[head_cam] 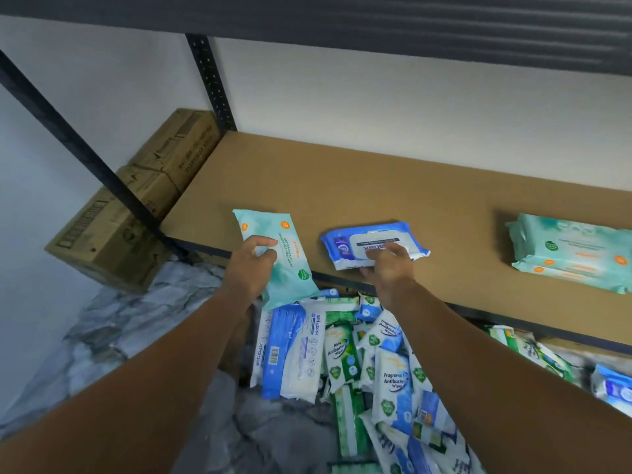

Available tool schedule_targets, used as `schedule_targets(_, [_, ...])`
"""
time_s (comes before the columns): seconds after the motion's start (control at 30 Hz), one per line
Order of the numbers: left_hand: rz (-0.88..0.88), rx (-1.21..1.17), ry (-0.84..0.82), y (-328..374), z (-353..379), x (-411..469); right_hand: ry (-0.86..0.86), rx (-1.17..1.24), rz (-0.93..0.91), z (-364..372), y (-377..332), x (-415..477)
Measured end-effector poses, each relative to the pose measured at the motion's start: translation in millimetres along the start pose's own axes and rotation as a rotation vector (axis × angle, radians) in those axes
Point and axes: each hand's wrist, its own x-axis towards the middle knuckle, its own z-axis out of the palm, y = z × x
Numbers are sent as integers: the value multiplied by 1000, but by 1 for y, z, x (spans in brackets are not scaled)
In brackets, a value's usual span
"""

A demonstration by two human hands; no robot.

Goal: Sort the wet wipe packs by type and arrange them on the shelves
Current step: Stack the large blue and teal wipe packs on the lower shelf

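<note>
My left hand [251,268] grips a flat teal wipe pack [273,241], held tilted over the front left edge of the brown shelf board [342,179]. My right hand [388,265] holds a blue and white wipe pack [345,246] that lies near the shelf's front edge, fingers on its top and thumb under its near side. A stack of teal packs [574,254] sits on the shelf at the right. On the floor below lies a heap of mixed blue, white and green packs [376,364].
Cardboard boxes [136,213] stand on the floor left of the shelf, beside a black perforated upright [212,83]. A dark upper shelf [376,18] hangs overhead. The marbled grey floor [119,323] shows at the lower left. More packs [547,360] lie under the shelf at the right.
</note>
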Motion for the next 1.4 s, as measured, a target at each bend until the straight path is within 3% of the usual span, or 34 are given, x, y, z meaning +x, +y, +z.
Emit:
schedule_targets(0.1, [-14, -13, 19, -5, -4, 0, -69, -175, 34, 2, 4, 1])
schedule_targets(0.2, [-25, 8, 37, -9, -6, 1, -80, -613, -51, -3, 8, -4])
schedule_targets(0.33, [-19, -25, 39, -11, -6, 5, 40, -1490, -466, -13, 14, -9])
schedule_targets(0.4, [-9, -28, 46, -13, -6, 8, 177, -1712, -701, -16, 17, -7])
schedule_targets(0.47, [-8, -25, 56, -14, -7, 12, 165, -1717, -768, -15, 17, 3])
schedule_targets(0.83, [-61, -160, 89, -10, -8, 30, 134, -1679, -741, 23, 3, 40])
schedule_targets(0.97, [-59, -140, 87, -14, -6, 30, 21, -1725, -782, 10, -6, 42])
schedule_targets(1.03, [-59, -141, 86, -15, -6, 29, 52, -1791, -805, -4, -15, 43])
schedule_targets(1.17, [-39, -125, 84, -12, -3, 28, 282, -1531, -536, -1, -29, 35])
schedule_targets(1.3, [-23, -132, 66, -8, -1, 25, 283, -1464, -401, 22, -7, 26])
schedule_targets(1.4, [-18, -135, 54, -7, -1, 26, 282, -1450, -400, 22, 2, 27])
